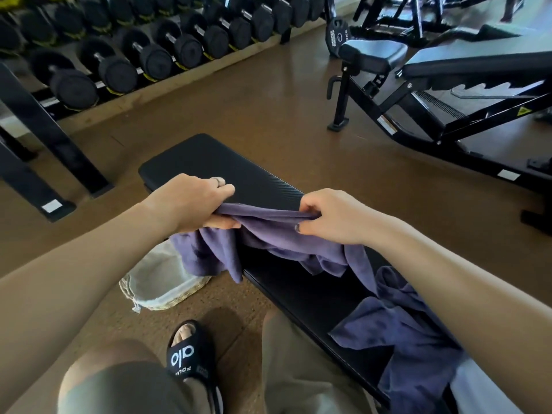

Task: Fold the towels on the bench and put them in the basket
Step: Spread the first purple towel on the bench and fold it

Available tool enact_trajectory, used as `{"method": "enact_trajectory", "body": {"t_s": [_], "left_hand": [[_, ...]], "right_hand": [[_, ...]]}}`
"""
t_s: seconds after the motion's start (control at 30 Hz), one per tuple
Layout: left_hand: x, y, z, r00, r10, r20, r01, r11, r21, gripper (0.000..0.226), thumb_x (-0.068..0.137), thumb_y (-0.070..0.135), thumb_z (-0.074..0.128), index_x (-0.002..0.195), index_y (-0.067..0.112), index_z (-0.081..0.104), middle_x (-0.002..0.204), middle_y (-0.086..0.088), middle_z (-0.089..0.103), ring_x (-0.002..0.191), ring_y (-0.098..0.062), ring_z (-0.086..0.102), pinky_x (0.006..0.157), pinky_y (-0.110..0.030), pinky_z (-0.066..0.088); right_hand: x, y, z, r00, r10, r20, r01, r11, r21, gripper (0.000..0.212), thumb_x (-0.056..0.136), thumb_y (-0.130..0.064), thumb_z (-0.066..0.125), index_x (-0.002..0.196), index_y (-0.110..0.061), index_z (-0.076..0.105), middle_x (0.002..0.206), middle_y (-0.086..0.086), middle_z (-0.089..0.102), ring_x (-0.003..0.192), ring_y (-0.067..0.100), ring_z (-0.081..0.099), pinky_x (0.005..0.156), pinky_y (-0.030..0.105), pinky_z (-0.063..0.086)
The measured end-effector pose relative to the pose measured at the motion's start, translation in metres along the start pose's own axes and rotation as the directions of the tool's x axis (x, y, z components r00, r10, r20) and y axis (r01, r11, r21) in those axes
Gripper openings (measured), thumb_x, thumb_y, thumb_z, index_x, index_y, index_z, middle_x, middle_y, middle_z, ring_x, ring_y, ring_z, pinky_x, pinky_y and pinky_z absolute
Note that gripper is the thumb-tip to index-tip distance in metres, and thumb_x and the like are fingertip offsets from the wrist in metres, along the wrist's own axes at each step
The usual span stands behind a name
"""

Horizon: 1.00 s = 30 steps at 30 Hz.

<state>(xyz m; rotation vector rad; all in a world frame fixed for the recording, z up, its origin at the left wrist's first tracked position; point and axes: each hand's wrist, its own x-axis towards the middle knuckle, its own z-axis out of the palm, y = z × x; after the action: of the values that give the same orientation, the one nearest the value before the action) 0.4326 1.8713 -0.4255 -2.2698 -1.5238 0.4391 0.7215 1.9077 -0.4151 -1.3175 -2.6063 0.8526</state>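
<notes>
Both hands, left (191, 201) & right (331, 218), had fingers clamped on the purple towel (286, 237) over the tabletop (227, 165). Its loose corner hung off the edge above the basket (167, 297); it'd likely slip in unfolded.

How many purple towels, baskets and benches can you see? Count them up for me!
Purple towels: 2, one held by both hands, one crumpled on the flat bench
Baskets: 1
Benches: 2, the flat bench and an incline bench
Total: 5

Soft matt cloth towel (277, 234), ribbed matt bench (239, 174) padding, woven cloth-lined basket (161, 294).
</notes>
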Motion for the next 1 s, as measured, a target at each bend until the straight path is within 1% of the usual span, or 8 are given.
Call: {"method": "enact_trajectory", "body": {"t_s": [0.2, 0.33, 0.43, 0.53, 0.6, 0.77, 0.87, 1.0], "left_hand": [[0.038, -0.012, -0.005, 0.999, 0.043, 0.012, -0.043, 0.999, -0.005, 0.064, 0.088, 0.076, 0.016, 0.106, 0.021, 0.044, 0.101, 0.006, 0.053, 0.076, -0.023, 0.063, 0.056, -0.033, 0.038], [0.086, -0.022, -0.022, 0.972, -0.217, -0.091, 0.208, 0.973, -0.095, 0.031, 0.102, 0.039, 0.044, 0.12, 0.014, 0.042, 0.114, -0.009, 0.058, 0.092, -0.037, 0.066, 0.061, -0.039, 0.037], [0.12, -0.038, -0.051, 0.888, -0.443, -0.124, 0.39, 0.868, -0.306, 0.023, 0.101, 0.021, 0.044, 0.12, 0.009, 0.041, 0.118, -0.019, 0.055, 0.095, -0.048, 0.062, 0.066, -0.045, 0.035], [0.131, -0.063, -0.075, 0.779, -0.574, -0.252, 0.434, 0.785, -0.442, 0.022, 0.095, 0.01, 0.044, 0.116, 0.004, 0.043, 0.118, -0.024, 0.052, 0.093, -0.051, 0.059, 0.066, -0.047, 0.035], [0.124, -0.069, -0.075, 0.757, -0.571, -0.317, 0.421, 0.798, -0.431, 0.022, 0.092, 0.005, 0.048, 0.113, 0.003, 0.045, 0.117, -0.025, 0.051, 0.09, -0.05, 0.058, 0.063, -0.047, 0.035], [0.082, -0.035, -0.003, 0.94, -0.273, -0.205, 0.247, 0.958, -0.146, 0.025, 0.085, 0.005, 0.065, 0.108, 0.008, 0.057, 0.104, -0.018, 0.062, 0.081, -0.042, 0.065, 0.071, -0.045, 0.047], [0.052, -0.004, 0.05, 0.985, -0.173, -0.006, 0.172, 0.982, -0.078, 0.033, 0.082, 0.011, 0.061, 0.115, 0.015, 0.06, 0.101, -0.008, 0.066, 0.084, -0.032, 0.068, 0.076, -0.04, 0.047], [0.019, 0.024, 0.091, 0.97, -0.22, 0.104, 0.236, 0.953, -0.191, 0.027, 0.084, 0.023, 0.063, 0.11, 0.021, 0.058, 0.104, -0.003, 0.061, 0.092, -0.027, 0.066, 0.082, -0.038, 0.045]], "right_hand": [[0.016, 0.039, -0.015, 0.969, 0.122, -0.214, -0.147, 0.984, -0.102, 0.016, 0.085, -0.019, 0.059, 0.075, -0.022, 0.046, 0.077, 0.0, 0.059, 0.072, 0.029, 0.056, 0.058, 0.035, 0.041], [0.023, 0.058, -0.047, 0.928, 0.209, -0.31, -0.276, 0.942, -0.192, 0.013, 0.091, -0.023, 0.059, 0.081, -0.022, 0.05, 0.083, 0.003, 0.059, 0.073, 0.029, 0.054, 0.061, 0.033, 0.037], [0.022, 0.055, -0.084, 0.831, 0.164, -0.532, -0.348, 0.899, -0.266, 0.006, 0.091, -0.024, 0.06, 0.09, -0.02, 0.056, 0.083, 0.006, 0.059, 0.072, 0.03, 0.049, 0.067, 0.034, 0.034], [0.007, 0.037, -0.108, 0.752, 0.069, -0.656, -0.346, 0.888, -0.303, 0.006, 0.091, -0.024, 0.059, 0.094, -0.02, 0.057, 0.077, 0.006, 0.055, 0.07, 0.031, 0.045, 0.067, 0.036, 0.032], [-0.006, 0.022, -0.103, 0.801, 0.061, -0.595, -0.317, 0.887, -0.336, 0.007, 0.091, -0.028, 0.059, 0.094, -0.021, 0.056, 0.079, 0.005, 0.057, 0.071, 0.032, 0.051, 0.065, 0.035, 0.034], [-0.021, 0.005, -0.016, 0.982, 0.159, -0.104, -0.188, 0.884, -0.428, 0.009, 0.093, -0.033, 0.055, 0.098, -0.026, 0.056, 0.098, 0.0, 0.065, 0.088, 0.031, 0.064, 0.068, 0.032, 0.038], [-0.019, 0.009, 0.046, 0.979, 0.181, 0.09, -0.139, 0.925, -0.354, 0.013, 0.093, -0.031, 0.054, 0.102, -0.022, 0.057, 0.11, 0.005, 0.066, 0.101, 0.035, 0.064, 0.074, 0.034, 0.038], [-0.017, 0.009, 0.094, 0.914, 0.214, 0.345, -0.123, 0.956, -0.267, 0.01, 0.095, -0.029, 0.052, 0.091, -0.021, 0.047, 0.097, 0.001, 0.058, 0.092, 0.032, 0.059, 0.074, 0.036, 0.043]]}}
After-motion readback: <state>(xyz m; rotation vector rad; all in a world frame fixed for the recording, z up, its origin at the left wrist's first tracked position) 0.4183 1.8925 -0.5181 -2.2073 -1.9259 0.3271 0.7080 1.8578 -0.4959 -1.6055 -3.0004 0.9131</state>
